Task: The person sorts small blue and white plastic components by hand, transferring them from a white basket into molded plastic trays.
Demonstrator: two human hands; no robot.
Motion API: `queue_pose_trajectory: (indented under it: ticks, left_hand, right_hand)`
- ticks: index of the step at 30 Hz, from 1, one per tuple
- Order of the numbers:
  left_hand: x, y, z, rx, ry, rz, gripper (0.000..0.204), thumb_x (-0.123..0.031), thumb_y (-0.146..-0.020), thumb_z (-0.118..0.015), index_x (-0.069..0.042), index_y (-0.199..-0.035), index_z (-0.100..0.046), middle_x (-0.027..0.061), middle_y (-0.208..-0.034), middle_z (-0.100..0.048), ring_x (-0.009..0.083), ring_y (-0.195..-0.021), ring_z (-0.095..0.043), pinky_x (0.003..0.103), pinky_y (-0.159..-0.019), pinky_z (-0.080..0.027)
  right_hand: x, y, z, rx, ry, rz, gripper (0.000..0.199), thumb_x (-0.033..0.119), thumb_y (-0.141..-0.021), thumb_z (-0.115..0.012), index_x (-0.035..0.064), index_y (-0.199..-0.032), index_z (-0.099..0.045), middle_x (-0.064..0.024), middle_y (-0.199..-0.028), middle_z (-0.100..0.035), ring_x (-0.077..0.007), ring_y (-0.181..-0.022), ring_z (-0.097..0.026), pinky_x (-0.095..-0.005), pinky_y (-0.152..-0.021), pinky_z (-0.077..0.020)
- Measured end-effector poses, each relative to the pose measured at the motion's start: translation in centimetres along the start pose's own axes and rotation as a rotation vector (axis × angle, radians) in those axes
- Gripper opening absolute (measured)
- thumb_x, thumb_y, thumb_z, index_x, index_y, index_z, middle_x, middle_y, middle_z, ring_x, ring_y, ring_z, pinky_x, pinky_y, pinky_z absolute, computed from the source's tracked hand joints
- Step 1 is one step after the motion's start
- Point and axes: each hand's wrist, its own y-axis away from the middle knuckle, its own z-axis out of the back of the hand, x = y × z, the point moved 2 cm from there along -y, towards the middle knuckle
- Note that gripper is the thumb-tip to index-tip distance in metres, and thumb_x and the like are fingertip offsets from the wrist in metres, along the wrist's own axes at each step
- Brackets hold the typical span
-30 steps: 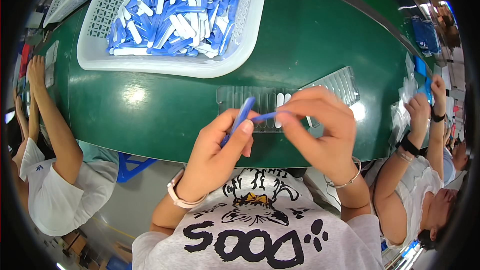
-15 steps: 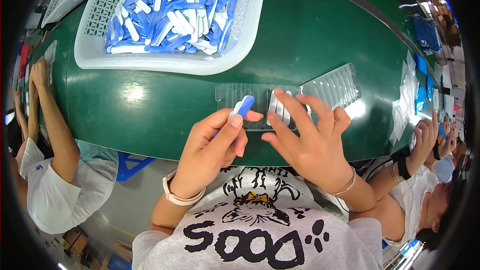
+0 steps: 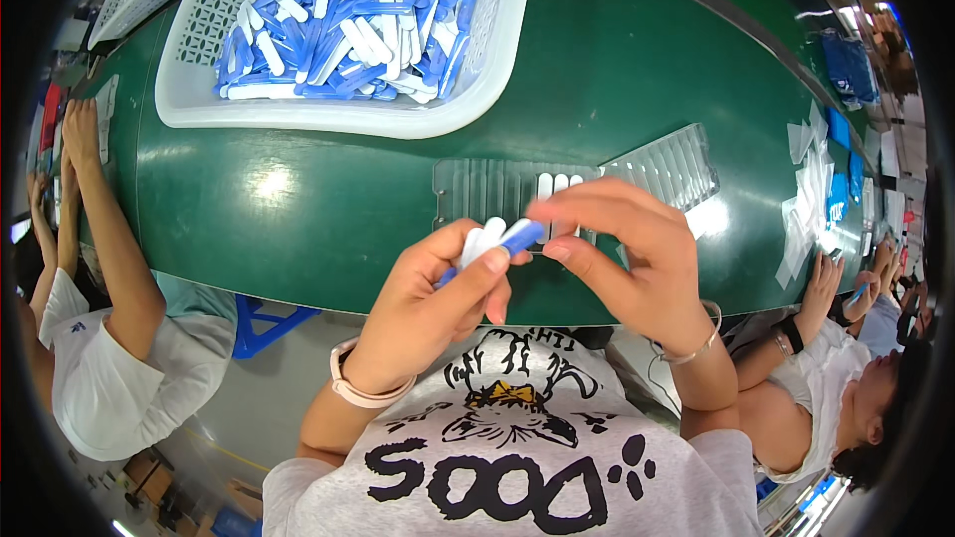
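Observation:
My left hand point(image 3: 438, 283) is closed around a few flat, round-ended blue and white plastic pieces point(image 3: 521, 236), their ends sticking out past the thumb toward the right. Close to those ends, my right hand point(image 3: 632, 249) has its thumb and forefinger apart on either side of the tips. Whether they touch is hard to tell through the blur. Beyond both hands lies a clear slotted plastic tray point(image 3: 460, 179). A few white pieces point(image 3: 560, 184) lie side by side in its slots, partly covered by my right fingers.
A white perforated basket point(image 3: 328, 117) heaped with blue and white pieces point(image 3: 348, 30) stands at the far left on the green table point(image 3: 298, 169). Another clear tray point(image 3: 662, 174) lies to the right, with clear bags point(image 3: 801, 199) beyond. Co-workers' arms point(image 3: 109, 209) show at both sides.
My right hand has moved from over the tray's white pieces back toward the left hand. The pieces in my left hand have shifted right and fanned out, showing more white.

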Motion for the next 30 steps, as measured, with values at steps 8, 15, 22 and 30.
queue_pose_trajectory:
  ticks: [8, 15, 22, 30]
  left_hand:
    - [0.2, 0.2, 0.9, 0.125, 0.182, 0.074, 0.023, -0.024, -0.1, -0.046, -0.003, -0.099, -0.055, 0.0029, -0.065, -0.055, 0.0019, -0.042, -0.026, 0.02, -0.038, -0.019]
    - [0.1, 0.2, 0.7, 0.057, 0.307, 0.094, 0.025, -0.026, -0.1, -0.044, -0.004, -0.095, -0.054, 0.002, -0.063, -0.052, 0.0028, -0.042, -0.027, 0.02, -0.038, -0.02]
    - [-0.2, -0.1, 2.0, 0.124, 0.477, 0.182, 0.03, -0.028, -0.103, -0.031, -0.009, -0.08, -0.039, 0.0021, -0.059, -0.041, 0.0048, -0.038, -0.025, 0.02, -0.034, -0.019]
    - [1.3, -0.4, 1.8, 0.596, 1.056, 0.426, 0.038, -0.034, -0.104, -0.024, -0.011, -0.077, -0.038, 0.0013, -0.059, -0.04, 0.0052, -0.039, -0.027, 0.018, -0.032, -0.022]
  right_hand:
    - [-1.1, -0.3, -0.2, 0.15, -0.091, 0.142, 0.018, 0.002, -0.076, -0.072, 0.0042, -0.093, -0.069, -0.0073, -0.089, -0.064, -0.0196, -0.08, -0.062, -0.0298, -0.069, -0.0502]
    - [-1.6, -2.1, 1.9, 0.008, -0.017, -0.039, 0.01, 0.008, -0.077, -0.072, 0.0052, -0.084, -0.067, -0.0059, -0.089, -0.061, -0.0212, -0.082, -0.06, -0.0305, -0.074, -0.0466]
    - [-1.9, -3.7, 0.7, 0.203, 0.546, -0.02, 0.011, 0.015, -0.076, -0.073, 0.0086, -0.081, -0.065, -0.0016, -0.095, -0.056, -0.0198, -0.086, -0.053, -0.0318, -0.084, -0.0351]
    - [-2.2, -4.1, 0.5, 0.13, 0.563, -0.117, 0.023, 0.023, -0.071, -0.077, 0.0108, -0.083, -0.062, -0.001, -0.092, -0.057, -0.019, -0.086, -0.052, -0.0334, -0.082, -0.0308]
